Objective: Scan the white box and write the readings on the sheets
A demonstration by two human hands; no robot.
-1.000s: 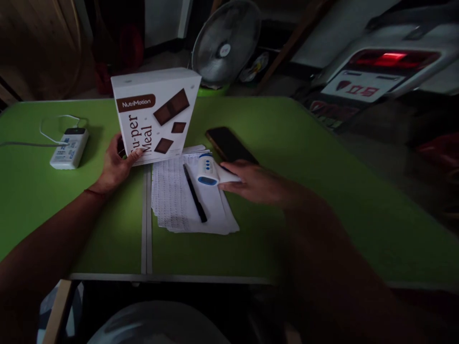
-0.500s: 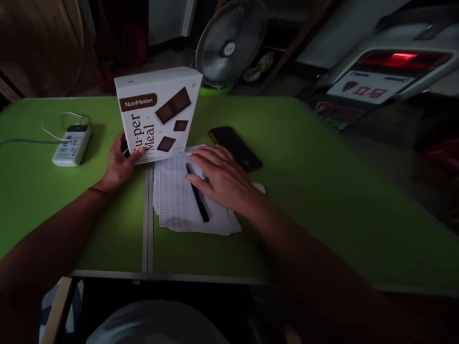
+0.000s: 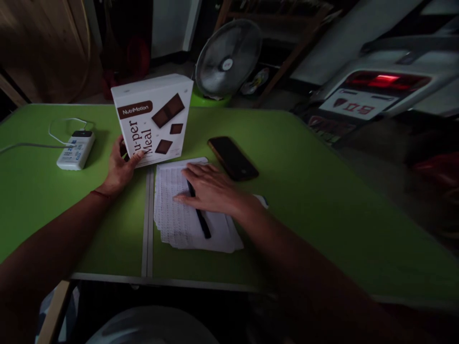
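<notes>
Fingers (image 3: 137,157) of the left hand (image 3: 121,171) clamp the lower left corner of the white box (image 3: 156,114), held tilted just beyond the papers (image 3: 170,205) on the green surface (image 3: 304,191). The right hand (image 3: 211,188), thumb apart from its fingers, covers part of the black pen (image 3: 204,224) near the phone (image 3: 233,157).

Papers (image 3: 172,217) on table (image 3: 322,220), pen (image 3: 203,222) on top, right hand (image 3: 211,188) over both. Box (image 3: 152,119) left of phone (image 3: 233,157). Power block (image 3: 76,152) farther left. Fan (image 3: 229,59) behind table.
</notes>
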